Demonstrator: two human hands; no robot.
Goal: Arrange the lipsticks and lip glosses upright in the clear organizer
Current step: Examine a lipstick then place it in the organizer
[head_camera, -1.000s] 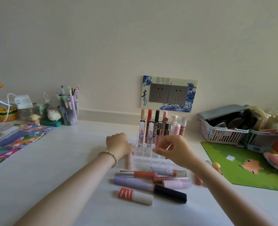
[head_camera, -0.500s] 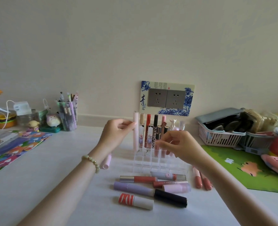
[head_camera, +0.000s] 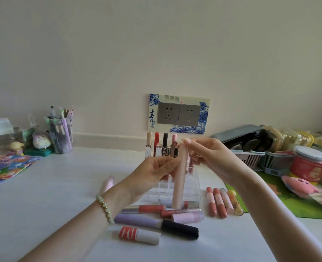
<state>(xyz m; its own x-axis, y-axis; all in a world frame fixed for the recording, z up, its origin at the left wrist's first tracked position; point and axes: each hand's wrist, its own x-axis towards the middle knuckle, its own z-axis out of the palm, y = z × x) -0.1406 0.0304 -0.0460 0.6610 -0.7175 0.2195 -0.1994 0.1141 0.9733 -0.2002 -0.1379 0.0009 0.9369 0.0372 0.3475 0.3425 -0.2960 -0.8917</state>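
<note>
1. The pale pink tube point(head_camera: 181, 178) is held in the air with its long axis close to vertical. Its top end leans slightly right, and its bottom end hangs low in front of the clear organizer point(head_camera: 195, 186).
2. The left hand point(head_camera: 152, 176) has its grip pinched on the tube's upper half, thumb and fingers curled against it.
3. The right hand point(head_camera: 215, 159) grips the top end with curled fingers. Whether it holds a cap or the body itself is hard to tell.
4. In the organizer's back row, several lipsticks point(head_camera: 157, 143) stand upright, caps up.
5. On the white bench point(head_camera: 52, 195) a cluster of tubes point(head_camera: 137, 220) lies flat just in front of the organizer — mostly crosswise. A row of four tubes point(head_camera: 219, 203) lies to its right, pointing away from the person.
</note>
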